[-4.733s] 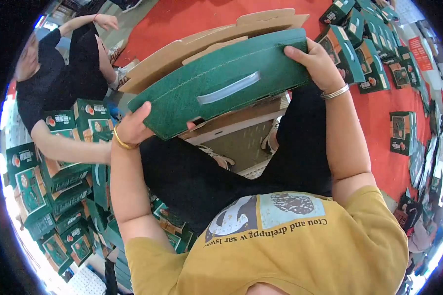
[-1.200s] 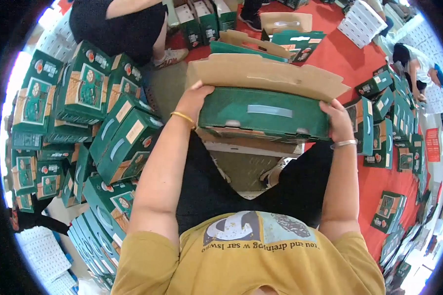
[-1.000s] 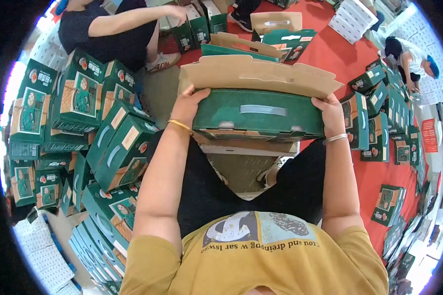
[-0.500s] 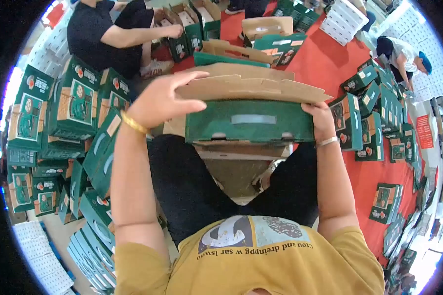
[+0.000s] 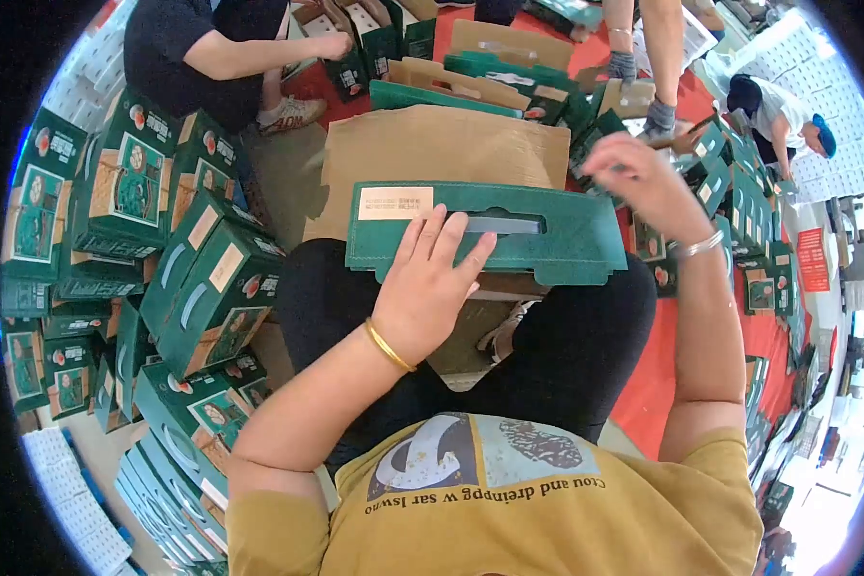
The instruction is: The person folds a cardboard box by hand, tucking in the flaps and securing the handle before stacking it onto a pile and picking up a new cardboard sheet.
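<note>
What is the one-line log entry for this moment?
left hand: flat on green box top | right hand: raised, empty, off the box | brown flap: open behind

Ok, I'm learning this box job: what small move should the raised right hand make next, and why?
Probably lower the right hand onto the right end of the green box: it hovers free, only the left hand presses the top by the handle slot, and the brown flap lies open behind.
</note>
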Demonstrator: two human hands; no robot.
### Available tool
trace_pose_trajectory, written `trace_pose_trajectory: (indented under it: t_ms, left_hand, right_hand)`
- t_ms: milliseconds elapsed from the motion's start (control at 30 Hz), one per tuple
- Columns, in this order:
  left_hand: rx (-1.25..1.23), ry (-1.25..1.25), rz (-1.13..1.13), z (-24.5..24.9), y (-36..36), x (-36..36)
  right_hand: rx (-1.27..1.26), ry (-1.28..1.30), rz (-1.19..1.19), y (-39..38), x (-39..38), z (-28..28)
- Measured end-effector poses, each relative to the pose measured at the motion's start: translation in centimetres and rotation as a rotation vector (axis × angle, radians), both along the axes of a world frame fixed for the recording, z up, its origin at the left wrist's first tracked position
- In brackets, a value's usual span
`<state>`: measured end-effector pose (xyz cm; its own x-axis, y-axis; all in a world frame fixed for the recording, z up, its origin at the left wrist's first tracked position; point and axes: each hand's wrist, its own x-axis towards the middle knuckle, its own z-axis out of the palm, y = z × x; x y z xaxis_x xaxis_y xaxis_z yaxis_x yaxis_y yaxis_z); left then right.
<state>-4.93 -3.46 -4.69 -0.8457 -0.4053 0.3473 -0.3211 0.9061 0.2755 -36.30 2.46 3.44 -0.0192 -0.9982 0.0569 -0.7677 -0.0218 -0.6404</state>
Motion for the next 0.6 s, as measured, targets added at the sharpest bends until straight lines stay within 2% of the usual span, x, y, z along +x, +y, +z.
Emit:
trace_pose_trajectory:
  t_ms: [33,67,133,167,267,333,400,467,533,600]
  left_hand:
    - [0.005,-0.001,0.005,-0.2,0.0,-0.2]
    - [-0.019,0.031,0.023,-0.3,-0.2,-0.5]
    - [-0.039,0.056,0.042,-0.4,-0.1,-0.4]
    - [-0.007,0.06,0.037,-0.3,0.1,-0.2]
    - [0.015,0.046,0.025,-0.7,0.2,0.2]
    - [-0.008,0.044,0.002,-0.7,0.3,0.4]
    - [-0.022,0.056,-0.005,-0.7,0.2,0.3]
    - [-0.011,0.095,0.004,-0.5,0.2,0.3]
    - [-0.027,0.059,-0.005,-0.8,0.2,0.4]
    - [-0.057,0.07,0.004,-0.9,-0.1,-0.1]
  right_hand:
    - [0.04,0.018,0.071,-0.7,3.0,0.4]
    - [-0.108,0.2,0.28,-1.4,4.6,-1.1]
    - [-0.069,0.462,0.237,-1.9,8.1,-2.9]
    - [0.039,0.467,0.165,-2.3,9.4,-2.8]
    - [0.084,0.575,0.158,-2.9,10.2,-2.7]
    - [0.078,0.52,0.168,-3.6,9.7,-3.0]
    - [0.32,0.399,0.177,-4.8,9.4,-2.9]
    - [0.209,0.321,0.303,-5.7,7.9,-4.6]
    - [0.536,-0.124,-0.01,-6.1,8.2,-3.1]
    - [0.527,-0.108,-0.007,-6.0,8.3,-3.2]
